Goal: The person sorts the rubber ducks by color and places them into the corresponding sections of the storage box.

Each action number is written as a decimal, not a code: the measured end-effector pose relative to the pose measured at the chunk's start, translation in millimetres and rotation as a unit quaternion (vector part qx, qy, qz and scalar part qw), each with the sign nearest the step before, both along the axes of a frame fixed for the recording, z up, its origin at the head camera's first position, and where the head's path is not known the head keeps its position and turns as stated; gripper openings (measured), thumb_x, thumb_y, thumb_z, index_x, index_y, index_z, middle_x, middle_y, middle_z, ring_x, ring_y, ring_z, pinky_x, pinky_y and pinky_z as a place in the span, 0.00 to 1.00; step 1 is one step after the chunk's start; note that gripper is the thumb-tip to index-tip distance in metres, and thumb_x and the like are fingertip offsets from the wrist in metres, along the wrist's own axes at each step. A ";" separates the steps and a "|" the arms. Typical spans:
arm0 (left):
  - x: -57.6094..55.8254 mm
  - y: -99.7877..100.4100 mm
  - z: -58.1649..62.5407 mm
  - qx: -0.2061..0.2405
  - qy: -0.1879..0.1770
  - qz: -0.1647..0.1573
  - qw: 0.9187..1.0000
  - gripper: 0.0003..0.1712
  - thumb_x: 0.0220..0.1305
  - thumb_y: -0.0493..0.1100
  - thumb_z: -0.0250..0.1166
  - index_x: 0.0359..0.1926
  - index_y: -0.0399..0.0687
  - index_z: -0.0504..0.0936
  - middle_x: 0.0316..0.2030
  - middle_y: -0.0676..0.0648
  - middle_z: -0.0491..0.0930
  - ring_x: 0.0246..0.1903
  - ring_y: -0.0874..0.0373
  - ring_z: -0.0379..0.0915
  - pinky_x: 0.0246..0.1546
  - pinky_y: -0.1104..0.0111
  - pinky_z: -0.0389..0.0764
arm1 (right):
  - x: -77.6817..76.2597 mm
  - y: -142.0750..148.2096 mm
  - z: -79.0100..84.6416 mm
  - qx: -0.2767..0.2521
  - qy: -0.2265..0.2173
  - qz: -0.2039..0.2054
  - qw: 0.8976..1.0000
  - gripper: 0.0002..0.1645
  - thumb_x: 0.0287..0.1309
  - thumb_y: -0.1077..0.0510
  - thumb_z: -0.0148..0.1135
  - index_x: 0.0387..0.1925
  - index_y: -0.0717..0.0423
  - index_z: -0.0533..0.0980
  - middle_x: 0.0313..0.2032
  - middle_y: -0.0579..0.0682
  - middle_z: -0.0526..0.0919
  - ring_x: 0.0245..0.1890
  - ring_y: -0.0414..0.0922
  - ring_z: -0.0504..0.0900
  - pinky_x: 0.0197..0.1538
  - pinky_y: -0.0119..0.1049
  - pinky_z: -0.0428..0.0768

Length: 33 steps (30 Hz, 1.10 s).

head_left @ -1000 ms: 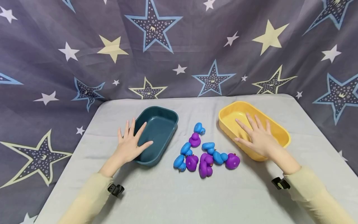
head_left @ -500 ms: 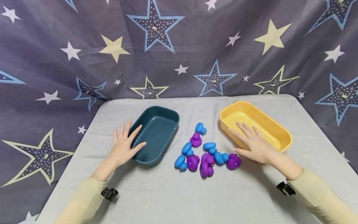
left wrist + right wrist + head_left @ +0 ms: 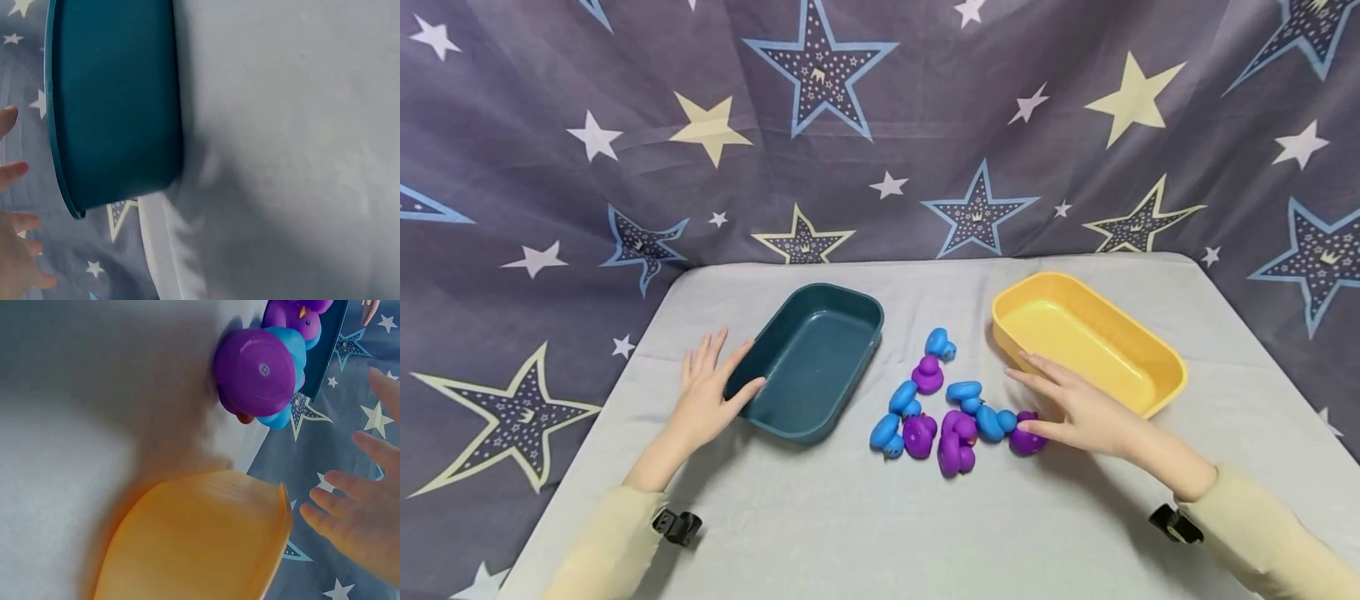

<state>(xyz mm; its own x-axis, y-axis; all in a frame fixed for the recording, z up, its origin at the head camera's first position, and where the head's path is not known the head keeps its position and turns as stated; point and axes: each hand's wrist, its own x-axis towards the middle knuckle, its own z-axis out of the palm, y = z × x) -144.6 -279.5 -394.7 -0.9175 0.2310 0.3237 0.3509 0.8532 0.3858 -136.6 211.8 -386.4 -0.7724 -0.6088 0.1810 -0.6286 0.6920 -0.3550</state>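
Observation:
Several blue and purple rubber ducks lie in a loose cluster mid-table, among them a blue duck [image 3: 940, 343] at the back and a purple duck [image 3: 256, 370] at the right end. My left hand [image 3: 703, 402] is spread at the near left rim of a dark teal bin [image 3: 805, 429]; whether it touches the rim I cannot tell. My right hand [image 3: 1086, 414] hangs with fingers extended between the rightmost purple duck and a yellow bin [image 3: 1090, 333]. Its thumb partly covers that duck in the head view. Neither hand holds anything.
A pale cloth covers the table [image 3: 880, 533]. Behind it hangs a dark curtain [image 3: 917, 100] printed with stars. The teal bin stands left of the ducks and the yellow bin right of them.
My left hand has drawn back leftward from over the teal bin. My right hand has moved from above the yellow bin toward the nearest purple duck. Ducks and bins stay put.

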 end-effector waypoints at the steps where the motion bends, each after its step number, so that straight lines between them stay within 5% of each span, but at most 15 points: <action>1: 0.1 -2.1 -0.8 0.006 0.002 0.002 1.000 0.33 0.58 0.54 0.57 0.62 0.47 0.63 0.64 0.33 0.47 0.65 0.40 0.31 0.56 0.39 0.34 | 0.9 -0.2 -0.8 -0.004 0.001 0.004 1.000 0.39 0.47 0.42 0.63 0.60 0.51 0.65 0.61 0.62 0.59 0.60 0.58 0.59 0.57 0.53 0.61; 16: 2.0 -17.5 -10.1 0.110 -0.006 0.014 0.994 0.26 0.61 0.43 0.56 0.60 0.42 0.65 0.56 0.32 0.62 0.54 0.35 0.58 0.48 0.43 0.62 | 9.4 -1.6 -7.7 -0.027 0.013 0.044 0.999 0.28 0.41 0.54 0.69 0.46 0.61 0.75 0.44 0.56 0.77 0.44 0.52 0.76 0.45 0.46 0.75; 20: 1.5 -18.2 -12.2 0.136 -0.005 0.004 0.991 0.24 0.61 0.39 0.56 0.58 0.39 0.67 0.52 0.33 0.67 0.48 0.37 0.67 0.46 0.52 0.71 | 9.0 -1.6 -11.3 -0.019 -0.007 0.045 0.999 0.23 0.40 0.57 0.69 0.42 0.62 0.76 0.41 0.53 0.78 0.40 0.49 0.78 0.42 0.42 0.77; 26: 0.8 -19.8 -14.8 0.179 -0.023 0.009 0.984 0.21 0.59 0.32 0.56 0.55 0.32 0.69 0.50 0.31 0.70 0.42 0.39 0.73 0.38 0.87 0.70 | 8.2 -1.1 -17.0 -0.032 0.007 0.059 0.998 0.20 0.37 0.60 0.70 0.37 0.61 0.78 0.36 0.51 0.79 0.36 0.46 0.78 0.38 0.38 0.78; 30: 0.8 -20.3 -15.6 0.187 -0.042 0.025 0.981 0.20 0.60 0.32 0.55 0.54 0.32 0.70 0.48 0.32 0.72 0.40 0.42 0.74 0.33 0.90 0.67 | 7.7 -0.1 -19.0 -0.044 0.010 0.069 0.997 0.18 0.37 0.63 0.70 0.36 0.61 0.78 0.34 0.50 0.79 0.34 0.45 0.78 0.36 0.37 0.78; 33: 1.7 -20.4 -14.9 0.178 -0.054 0.039 0.982 0.19 0.61 0.35 0.54 0.54 0.35 0.71 0.48 0.35 0.74 0.38 0.55 0.76 0.32 0.88 0.68 | 7.0 0.6 -20.5 -0.045 0.012 0.073 0.996 0.17 0.37 0.65 0.69 0.35 0.61 0.79 0.33 0.49 0.78 0.33 0.44 0.78 0.36 0.36 0.78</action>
